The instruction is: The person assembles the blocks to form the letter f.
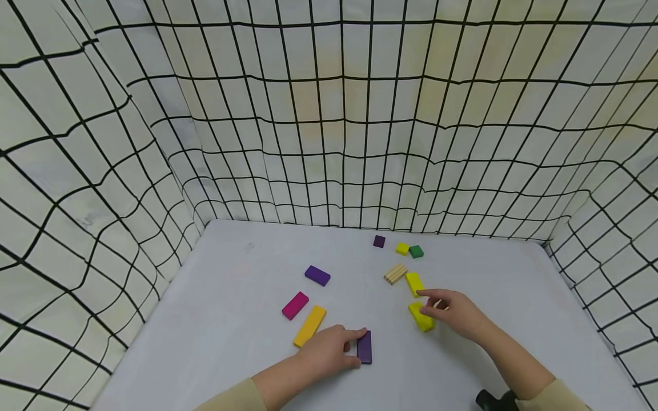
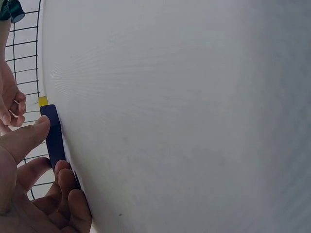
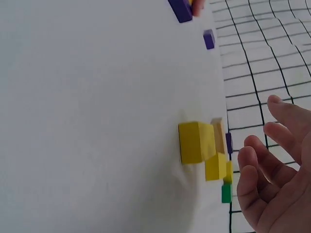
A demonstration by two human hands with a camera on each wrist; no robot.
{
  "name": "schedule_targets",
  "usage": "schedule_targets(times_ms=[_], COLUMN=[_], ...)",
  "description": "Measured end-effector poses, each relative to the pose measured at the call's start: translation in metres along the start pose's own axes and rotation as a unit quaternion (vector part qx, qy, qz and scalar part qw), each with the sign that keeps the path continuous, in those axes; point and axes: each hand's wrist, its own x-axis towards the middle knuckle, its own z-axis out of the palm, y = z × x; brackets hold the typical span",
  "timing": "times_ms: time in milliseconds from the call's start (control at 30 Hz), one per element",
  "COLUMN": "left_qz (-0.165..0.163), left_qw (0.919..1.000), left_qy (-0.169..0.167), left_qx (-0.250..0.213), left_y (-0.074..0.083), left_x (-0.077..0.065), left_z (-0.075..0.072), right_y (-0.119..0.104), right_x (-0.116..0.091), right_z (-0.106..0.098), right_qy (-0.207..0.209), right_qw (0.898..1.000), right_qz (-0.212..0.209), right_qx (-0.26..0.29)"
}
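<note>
My left hand pinches a purple block by its two ends, thumb at the near end and index finger at the far end. In the left wrist view the same dark block sits between thumb and fingers, low over the white surface. My right hand hovers beside two yellow blocks, fingers loosely bent with nothing between them. The nearer yellow block lies just under its thumb; the farther yellow block is by the index fingertip. The right wrist view shows a gap between hand and yellow block.
Left of centre lie an orange block, a pink block and another purple block. A bundle of wooden sticks lies beyond my right hand. Farther back are dark purple, yellow and green cubes. Black netting surrounds the white table.
</note>
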Motion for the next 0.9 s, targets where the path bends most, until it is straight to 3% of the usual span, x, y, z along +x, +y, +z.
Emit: schedule_targets(times_ms=[400, 900], left_qz=[0.005, 0.001], left_qw=[0.9999, 0.9999], left_qy=[0.006, 0.002], left_qx=[0.01, 0.011], left_y=[0.001, -0.001], left_x=[-0.002, -0.004], left_z=[-0.001, 0.001], right_y=[0.02, 0.029], right_x=[0.011, 0.015], right_z=[0.003, 0.013], right_qy=[-0.036, -0.058], right_qw=[0.999, 0.998], right_qz=[0.035, 0.024], right_qx=[0.019, 0.018])
